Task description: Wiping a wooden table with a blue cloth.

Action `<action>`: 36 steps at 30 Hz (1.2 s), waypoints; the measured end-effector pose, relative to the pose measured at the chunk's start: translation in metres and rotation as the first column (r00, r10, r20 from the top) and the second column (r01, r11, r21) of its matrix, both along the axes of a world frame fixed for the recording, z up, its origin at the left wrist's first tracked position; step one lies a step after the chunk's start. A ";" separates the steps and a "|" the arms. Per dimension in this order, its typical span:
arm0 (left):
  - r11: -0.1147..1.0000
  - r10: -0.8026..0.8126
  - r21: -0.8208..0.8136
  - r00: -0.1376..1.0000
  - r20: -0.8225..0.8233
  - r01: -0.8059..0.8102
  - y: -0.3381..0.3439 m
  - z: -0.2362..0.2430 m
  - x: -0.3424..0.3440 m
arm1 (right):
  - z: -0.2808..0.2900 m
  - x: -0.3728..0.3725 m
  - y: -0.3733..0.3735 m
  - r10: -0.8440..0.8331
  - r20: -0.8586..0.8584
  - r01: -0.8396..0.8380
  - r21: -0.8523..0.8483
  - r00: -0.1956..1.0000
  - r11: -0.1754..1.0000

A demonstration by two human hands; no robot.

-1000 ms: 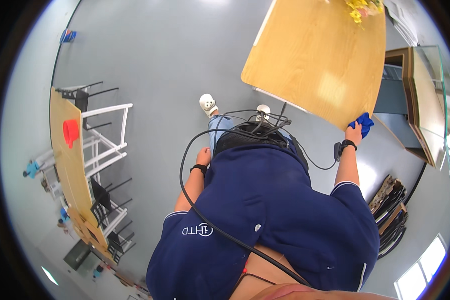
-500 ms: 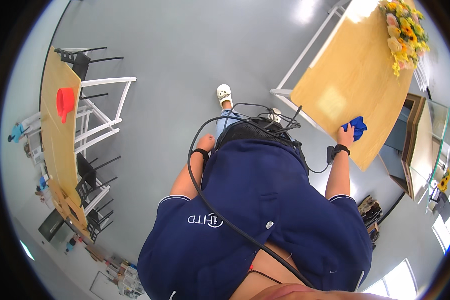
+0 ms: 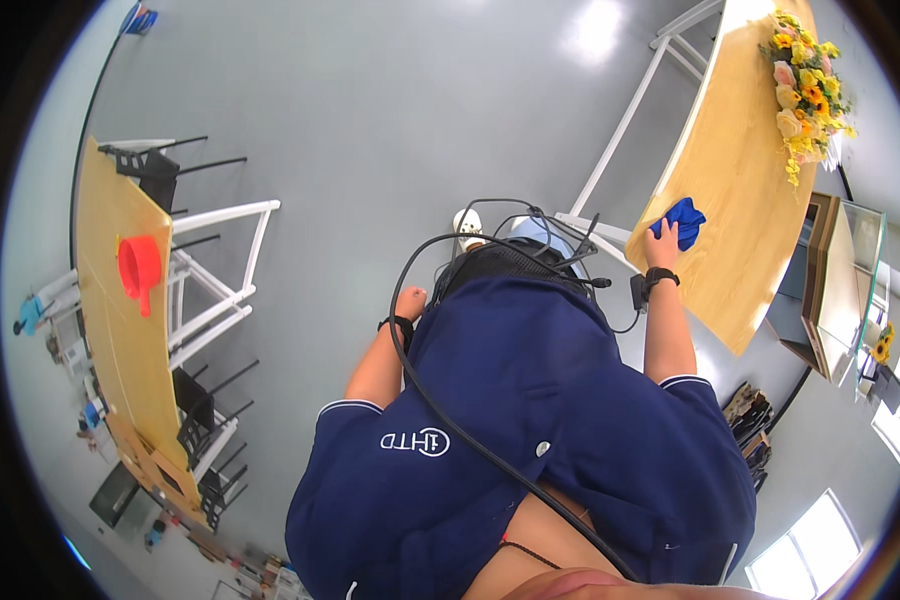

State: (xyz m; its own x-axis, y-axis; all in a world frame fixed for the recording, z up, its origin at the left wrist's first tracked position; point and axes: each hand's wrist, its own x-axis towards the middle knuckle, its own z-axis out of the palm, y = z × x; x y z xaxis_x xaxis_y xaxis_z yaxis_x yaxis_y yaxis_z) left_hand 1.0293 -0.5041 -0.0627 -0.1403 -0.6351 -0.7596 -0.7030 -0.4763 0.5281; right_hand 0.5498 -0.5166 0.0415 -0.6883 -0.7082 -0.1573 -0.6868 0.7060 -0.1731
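Observation:
A crumpled blue cloth [image 3: 680, 224] lies against the light wood tabletop [image 3: 740, 230] on my right. My right hand [image 3: 661, 243] is pressed on it near the table's left edge, with its fingers gripping the fabric. The fingertips are partly covered by the cloth. At my left side hangs my left hand [image 3: 411, 299], curled into a loose fist beside my hip, with nothing seen in it. It touches no table.
Yellow and pink flowers [image 3: 806, 85] stand at the far end of the right table. On the left, another wooden table [image 3: 135, 350] holds a red dipper [image 3: 140, 268]. Black chairs [image 3: 195, 400] surround it. A black cable [image 3: 415, 385] runs down over my shirt.
My right hand and the blue cloth have moved left and slightly farther along the right table. My stepping feet have shifted, and the left table appears lower in view.

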 end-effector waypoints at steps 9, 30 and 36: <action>0.984 -0.143 -0.095 0.988 0.060 0.149 -0.102 0.006 -0.016 | -0.002 0.008 -0.018 -0.175 0.010 0.175 0.011 0.985 0.985; 0.940 -0.267 -0.203 0.962 0.058 0.273 -0.396 0.031 -0.174 | 0.009 -0.118 -0.207 -0.486 0.149 0.481 0.075 0.861 0.874; 0.788 -0.467 -0.341 0.859 0.213 0.513 -0.465 0.033 -0.196 | 0.017 -0.110 -0.238 -0.617 0.036 0.604 0.164 0.786 0.780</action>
